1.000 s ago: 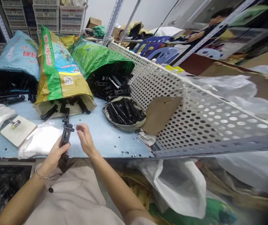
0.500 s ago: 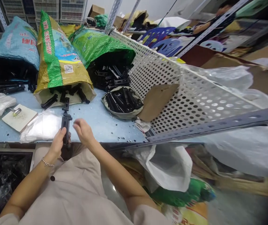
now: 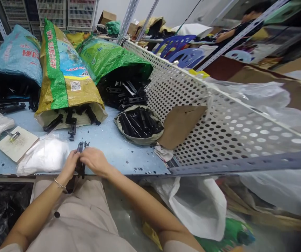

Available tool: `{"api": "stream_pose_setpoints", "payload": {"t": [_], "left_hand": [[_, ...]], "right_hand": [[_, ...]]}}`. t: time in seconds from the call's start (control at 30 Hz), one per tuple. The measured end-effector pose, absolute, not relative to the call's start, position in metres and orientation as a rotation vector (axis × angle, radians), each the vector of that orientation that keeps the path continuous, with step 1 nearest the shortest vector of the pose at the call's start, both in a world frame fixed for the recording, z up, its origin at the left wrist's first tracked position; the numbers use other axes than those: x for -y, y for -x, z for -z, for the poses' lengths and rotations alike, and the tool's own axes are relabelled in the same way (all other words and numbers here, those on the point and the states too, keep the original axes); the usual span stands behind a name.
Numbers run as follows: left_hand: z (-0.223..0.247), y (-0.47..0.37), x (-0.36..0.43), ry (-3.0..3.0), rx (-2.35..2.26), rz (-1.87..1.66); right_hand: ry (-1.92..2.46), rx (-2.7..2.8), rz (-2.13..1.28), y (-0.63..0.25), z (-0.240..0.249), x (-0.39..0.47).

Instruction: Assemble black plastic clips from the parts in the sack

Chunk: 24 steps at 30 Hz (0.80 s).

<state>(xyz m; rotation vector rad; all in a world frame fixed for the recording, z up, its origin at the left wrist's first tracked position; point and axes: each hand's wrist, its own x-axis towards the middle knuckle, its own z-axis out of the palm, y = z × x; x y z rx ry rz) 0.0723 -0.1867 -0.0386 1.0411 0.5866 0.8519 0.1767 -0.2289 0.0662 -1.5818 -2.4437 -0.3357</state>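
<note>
My left hand (image 3: 71,164), with a chain bracelet at its wrist, is closed round a long black plastic part (image 3: 80,147) held upright at the table's front edge. Against the same part, my right hand (image 3: 95,161) has its thumb and fingers pinched; a narrow black piece shows just above them. Whether that piece is joined to the part I cannot tell, since my fingers cover the middle. A similar black piece (image 3: 72,129) lies on the table just beyond my hands, before the mouth of a yellow-green sack (image 3: 55,101).
A cloth-rimmed bowl (image 3: 139,140) of black parts stands right of centre. Blue (image 3: 16,66) and green (image 3: 121,56) sacks spill more. White plastic bags (image 3: 43,155) and a square board (image 3: 16,143) lie left. A perforated metal panel (image 3: 192,129) borders the right. Another person sits far back.
My right hand, before held apart with curled fingers, has moved in and closed on the black part. The view has shifted, so the table sits a little lower.
</note>
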Motion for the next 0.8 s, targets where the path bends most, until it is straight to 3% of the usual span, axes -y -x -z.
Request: {"api": "stream_pose_setpoints", "payload": {"t": [0.13, 0.27, 0.37, 0.47, 0.53, 0.6, 0.7, 0.8], "left_hand": [[0.047, -0.102, 0.163, -1.304, -0.668, -0.946], [0.054, -0.1, 0.152, -1.431, -0.709, -1.03], [0.056, -0.084, 0.142, -1.247, -0.697, -1.06], [0.042, -0.069, 0.134, -0.775, -0.518, -1.061], [0.025, -0.06, 0.132, -0.621, -0.356, -0.957], [0.008, -0.051, 0.133, -0.622, -0.295, -0.889], [-0.009, -0.034, 0.142, -0.741, -0.359, -0.916], [-0.009, -0.026, 0.152, -0.882, -0.392, -0.88]], "right_hand": [[2.316, 1.916, 0.087, -0.178, -0.074, 0.14], [2.58, 1.745, -0.164, -0.185, -0.06, 0.071], [2.323, 1.46, -0.481, -0.195, -0.051, 0.079], [1.706, 1.196, -1.01, -0.191, -0.044, 0.13], [1.559, 1.221, -1.147, -0.181, -0.043, 0.167], [1.686, 1.455, -0.976, -0.171, -0.049, 0.194], [1.897, 1.713, -0.384, -0.167, -0.067, 0.205], [1.852, 1.859, -0.006, -0.17, -0.082, 0.191]]}}
